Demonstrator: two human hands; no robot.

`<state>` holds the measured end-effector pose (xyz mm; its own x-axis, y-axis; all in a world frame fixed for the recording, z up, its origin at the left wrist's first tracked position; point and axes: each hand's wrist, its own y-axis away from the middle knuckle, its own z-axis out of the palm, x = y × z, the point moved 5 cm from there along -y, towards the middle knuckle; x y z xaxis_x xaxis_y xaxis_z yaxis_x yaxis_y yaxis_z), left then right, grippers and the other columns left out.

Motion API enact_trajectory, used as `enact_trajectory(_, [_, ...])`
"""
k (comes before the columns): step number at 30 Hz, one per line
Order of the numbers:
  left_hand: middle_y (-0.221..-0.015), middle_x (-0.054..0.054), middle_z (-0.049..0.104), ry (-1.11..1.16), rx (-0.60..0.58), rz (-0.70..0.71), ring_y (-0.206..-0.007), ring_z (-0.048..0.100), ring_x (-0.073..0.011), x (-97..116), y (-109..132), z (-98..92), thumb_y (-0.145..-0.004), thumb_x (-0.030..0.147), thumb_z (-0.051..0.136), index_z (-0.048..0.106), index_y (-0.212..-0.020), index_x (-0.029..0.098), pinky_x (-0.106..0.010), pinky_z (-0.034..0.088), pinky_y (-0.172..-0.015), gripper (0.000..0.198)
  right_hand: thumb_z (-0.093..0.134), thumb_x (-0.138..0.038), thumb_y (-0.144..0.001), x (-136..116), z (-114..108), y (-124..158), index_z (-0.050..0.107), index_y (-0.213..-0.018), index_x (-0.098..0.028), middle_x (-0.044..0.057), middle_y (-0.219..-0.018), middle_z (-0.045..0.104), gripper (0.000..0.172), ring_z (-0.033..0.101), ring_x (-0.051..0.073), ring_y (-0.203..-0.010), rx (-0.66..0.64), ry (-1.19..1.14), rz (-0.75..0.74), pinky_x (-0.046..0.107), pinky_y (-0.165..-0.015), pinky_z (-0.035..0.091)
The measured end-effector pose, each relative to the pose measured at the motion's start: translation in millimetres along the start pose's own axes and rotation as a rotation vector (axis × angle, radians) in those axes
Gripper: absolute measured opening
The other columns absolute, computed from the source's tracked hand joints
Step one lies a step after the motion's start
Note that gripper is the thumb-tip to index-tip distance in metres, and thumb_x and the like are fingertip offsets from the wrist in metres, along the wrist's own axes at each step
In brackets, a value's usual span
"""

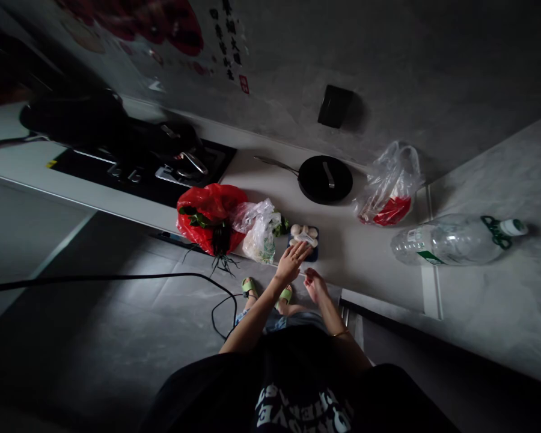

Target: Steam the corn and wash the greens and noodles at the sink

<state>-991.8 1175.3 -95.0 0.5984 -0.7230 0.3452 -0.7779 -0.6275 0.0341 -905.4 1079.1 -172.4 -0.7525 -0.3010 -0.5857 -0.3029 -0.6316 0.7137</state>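
While the left hand (pixel 293 263) lies over the white mushrooms (pixel 296 230), the right hand (pixel 314 285) hangs just off the counter (pixel 356 258).

Around the blue tray (pixel 314 255), which holds the mushrooms near the counter's front edge, a red plastic bag (pixel 220 195) of leafy greens (pixel 199 219) and a thin whitish bag (pixel 260 236) stand at nine o'clock; with produce bagged and mushrooms whole in their tray, the work looks barely begun, though whether film covers them I cannot tell. The left hand, at seven o'clock, is palm-down, fingers stretched out toward one o'clock, gripping nothing visible. The right, at five, is narrow, fingers curled; whether it pinches anything is unclear. A long-handled black pan (pixel 318 186) sits at one o'clock.
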Motion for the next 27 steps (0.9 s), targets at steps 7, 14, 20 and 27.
enact_trajectory(7, [-0.158,-0.014,0.031,0.080,0.194,-0.041,-0.147,0.026,-0.0273,-3,-9,-20.5,-0.081,0.026,0.062,0.044,-0.144,0.017,-0.044,0.025,-0.118,0.066,0.082,-0.023,-0.055,-44,23,17,0.067,-0.070,-0.021,-0.004,-0.076,0.068,0.022,0.058,0.011,-0.069,-0.139,-0.013,-0.144,0.026,-0.070,0.047])
enact_trajectory(14, [-0.127,-0.017,0.058,0.227,0.450,-0.328,-0.125,0.050,-0.0301,-10,5,-38.5,-0.092,0.034,0.051,0.063,-0.110,0.018,-0.046,0.036,-0.107,0.027,0.081,-0.025,-0.064,-71,43,19,0.067,-0.078,-0.024,-0.003,-0.082,0.070,0.020,0.062,0.014,-0.080,-0.173,-0.085,-0.193,0.029,-0.080,0.047])
enact_trajectory(20, [-0.105,-0.014,0.060,0.585,0.525,-0.527,-0.103,0.057,-0.0261,-7,16,-23.5,-0.083,0.038,0.064,0.060,-0.100,0.018,-0.038,0.043,-0.095,0.027,0.081,-0.026,-0.063,-78,53,24,0.068,-0.077,-0.023,-0.003,-0.085,0.072,0.019,0.064,0.014,-0.088,-0.186,-0.089,-0.273,0.029,-0.089,0.047])
enact_trajectory(27, [-0.074,-0.006,0.064,1.713,0.291,-0.781,-0.071,0.059,-0.0171,10,4,17.4,-0.082,0.031,0.063,0.064,-0.073,0.015,-0.029,0.044,-0.075,0.018,0.076,-0.025,-0.064,-74,49,29,0.066,-0.084,-0.024,-0.003,-0.079,0.071,0.022,0.065,0.015,-0.081,-0.177,-0.064,-0.244,0.030,-0.085,0.049])
